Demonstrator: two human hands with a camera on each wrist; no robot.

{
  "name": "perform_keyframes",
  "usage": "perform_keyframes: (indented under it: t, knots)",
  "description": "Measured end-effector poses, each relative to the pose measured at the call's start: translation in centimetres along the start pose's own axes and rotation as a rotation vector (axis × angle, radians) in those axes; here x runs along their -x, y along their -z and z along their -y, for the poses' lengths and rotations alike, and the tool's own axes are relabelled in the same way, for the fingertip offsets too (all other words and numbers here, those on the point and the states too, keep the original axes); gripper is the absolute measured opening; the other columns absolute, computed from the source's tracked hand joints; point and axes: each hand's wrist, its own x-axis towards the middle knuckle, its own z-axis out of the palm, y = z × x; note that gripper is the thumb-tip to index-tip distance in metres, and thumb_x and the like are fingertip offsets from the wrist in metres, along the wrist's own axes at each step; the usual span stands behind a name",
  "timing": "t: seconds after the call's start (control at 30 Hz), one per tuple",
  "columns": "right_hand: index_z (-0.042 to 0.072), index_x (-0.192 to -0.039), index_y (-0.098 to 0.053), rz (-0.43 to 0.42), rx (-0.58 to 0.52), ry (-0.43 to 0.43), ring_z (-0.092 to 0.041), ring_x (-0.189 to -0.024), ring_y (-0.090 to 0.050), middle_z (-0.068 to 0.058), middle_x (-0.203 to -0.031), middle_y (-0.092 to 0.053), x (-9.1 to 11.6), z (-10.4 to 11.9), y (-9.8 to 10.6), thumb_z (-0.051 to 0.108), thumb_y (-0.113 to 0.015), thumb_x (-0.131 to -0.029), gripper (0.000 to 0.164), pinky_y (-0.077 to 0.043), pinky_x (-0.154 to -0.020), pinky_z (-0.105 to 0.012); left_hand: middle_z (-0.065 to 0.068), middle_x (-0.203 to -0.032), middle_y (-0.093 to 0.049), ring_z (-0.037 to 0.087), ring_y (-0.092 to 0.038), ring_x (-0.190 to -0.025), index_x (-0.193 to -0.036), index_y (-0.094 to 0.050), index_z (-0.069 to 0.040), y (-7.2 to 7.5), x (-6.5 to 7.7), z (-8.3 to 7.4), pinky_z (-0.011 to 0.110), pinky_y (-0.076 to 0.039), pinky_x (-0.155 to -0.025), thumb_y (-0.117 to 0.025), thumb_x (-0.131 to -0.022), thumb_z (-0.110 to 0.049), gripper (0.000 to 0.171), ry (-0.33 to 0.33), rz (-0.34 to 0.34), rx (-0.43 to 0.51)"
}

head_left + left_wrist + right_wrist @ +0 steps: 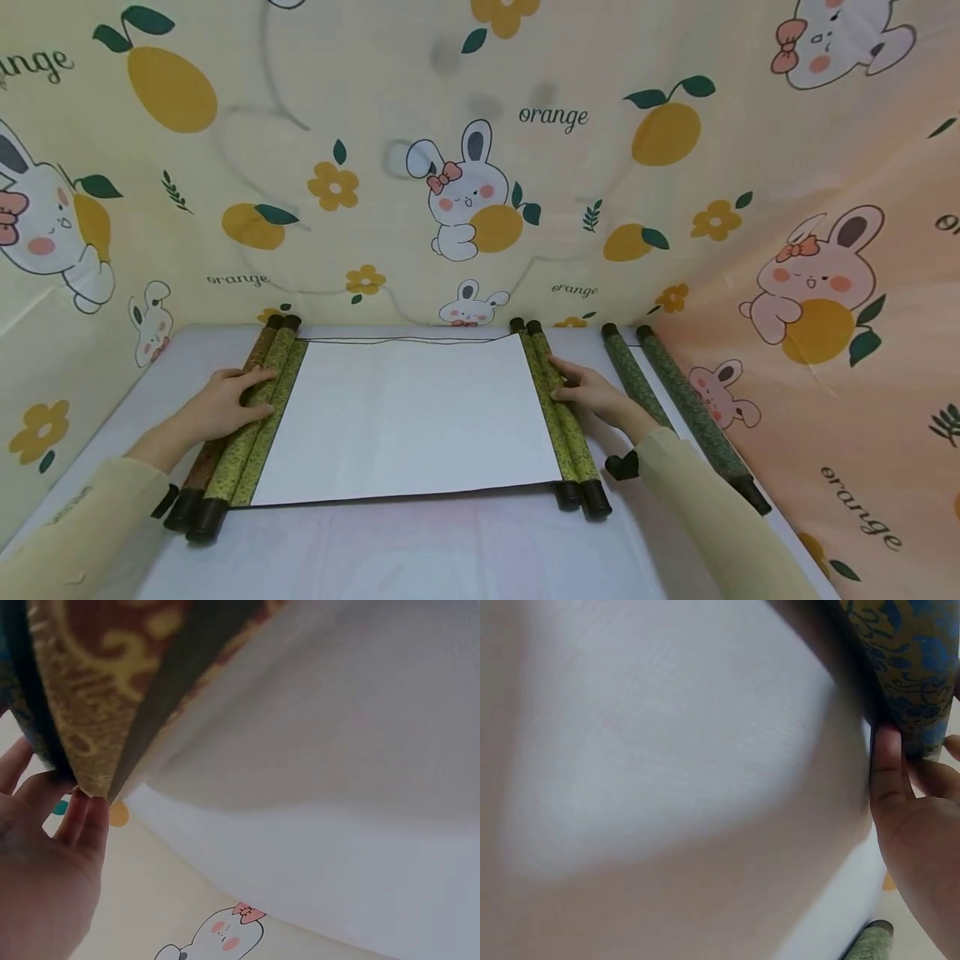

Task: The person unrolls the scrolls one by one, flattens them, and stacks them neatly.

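Observation:
A white scroll sheet (pixel 405 417) is spread between green-speckled rolls with black end caps. My left hand (pixel 217 404) holds the left green roll (pixel 238 454), with a brown roll (pixel 206 467) beside it partly beneath the hand. At the right edge, my right hand (pixel 596 396) grips the outer green roll (pixel 572 437); an inner green roll (pixel 543 392) lies against it. The left wrist view shows fingertips at the end of a red-and-gold brocade roll (pixel 97 690). In the right wrist view, thumb and fingers pinch the end of a blue-and-gold brocade roll (pixel 919 682).
Two darker green rolls (pixel 637 375) lie on the table to the right, partly behind the right forearm. The white tabletop (pixel 420 550) extends in front of the sheet. A cloth printed with rabbits and oranges (pixel 360 100) hangs behind and at both sides.

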Motion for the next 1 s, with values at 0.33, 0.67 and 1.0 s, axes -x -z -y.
perform_keyframes:
  t: [0.33, 0.67, 1.0]
  knots:
    - [0.026, -0.149, -0.032, -0.083, 0.119, -0.066, -0.030, -0.125, -0.046, -0.010, -0.148, -0.037, 0.2, -0.3, -0.3, 0.024, -0.064, -0.091, 0.066, -0.039, -0.101, -0.049, 0.032, -0.147, -0.026, 0.056, -0.017, -0.128, -0.142, -0.041, -0.002, -0.3, 0.2, 0.0, 0.073, -0.027, -0.090, -0.065, -0.087, -0.043, 0.072, -0.006, 0.003, -0.050]
    - [0.024, -0.148, -0.035, -0.138, 0.171, -0.080, -0.036, -0.130, -0.041, -0.017, -0.150, -0.033, 1.1, 0.7, -0.9, 0.023, -0.062, -0.092, 0.063, -0.043, -0.097, -0.050, 0.038, -0.142, -0.026, 0.061, -0.021, -0.124, -0.139, -0.042, 0.004, -0.4, 0.4, -0.4, 0.074, -0.024, -0.093, -0.064, -0.090, -0.028, 0.063, -0.057, -0.019, -0.046]
    - [0.021, -0.147, -0.036, -0.168, 0.193, -0.028, -0.033, -0.124, -0.047, -0.008, -0.151, -0.031, 3.7, 1.9, -1.0, 0.021, -0.060, -0.093, 0.060, -0.048, -0.089, -0.046, 0.034, -0.143, -0.030, 0.055, -0.027, -0.127, -0.139, -0.041, 0.005, 0.4, 1.1, -2.2, 0.067, -0.027, -0.098, -0.061, -0.093, -0.022, 0.057, -0.090, -0.040, 0.062]
